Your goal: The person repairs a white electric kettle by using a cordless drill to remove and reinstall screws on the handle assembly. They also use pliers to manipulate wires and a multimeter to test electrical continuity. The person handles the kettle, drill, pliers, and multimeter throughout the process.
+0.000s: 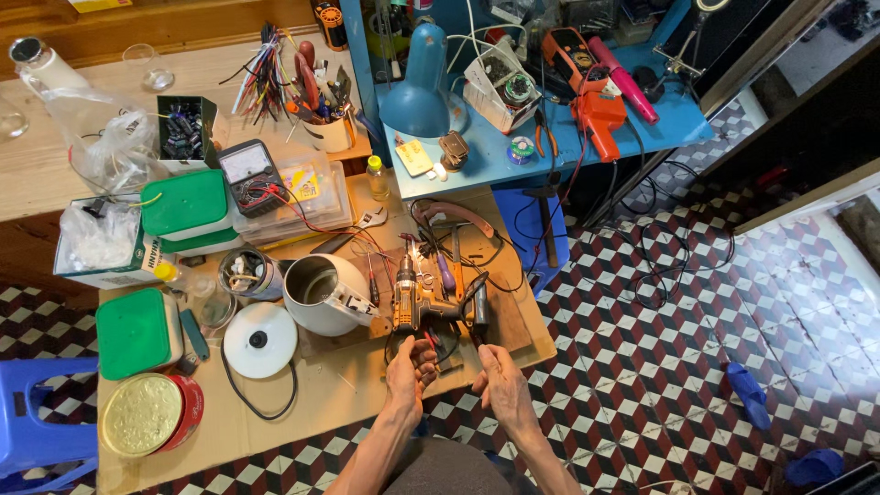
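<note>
— What are the two hands doing?

— Both sit at the near edge of the low counter (275, 417), which is covered in cardboard. The left hand (410, 367) lies just below an orange-and-black cordless drill (414, 298) that rests on its side on a wooden board (513, 321). Its fingers (426, 353) are curled around thin dark wires (440, 344) that run out from the drill's base.

— And the right hand?

— The right hand (500, 380) is close beside the left, its fingers bent and pinched on a dark lead (477, 335). The view is small here, so I think it is a wire end, but I cannot say for sure.

— What lies around them?

— Left of the drill stands a steel electric kettle (321, 293) with its lid off; a white round lid (260, 339) lies flat just in front of it, with a black cord looping nearby. Further left are green-lidded boxes (183, 206), a gold-topped red tin (151, 414) and a dark analogue multimeter (249, 174). Behind, a blue shelf (550, 147) carries a blue desk lamp (422, 87), an orange tool (596, 115) and solder reels. A blue stool (32, 417) stands on the chequered floor (687, 367).
</note>
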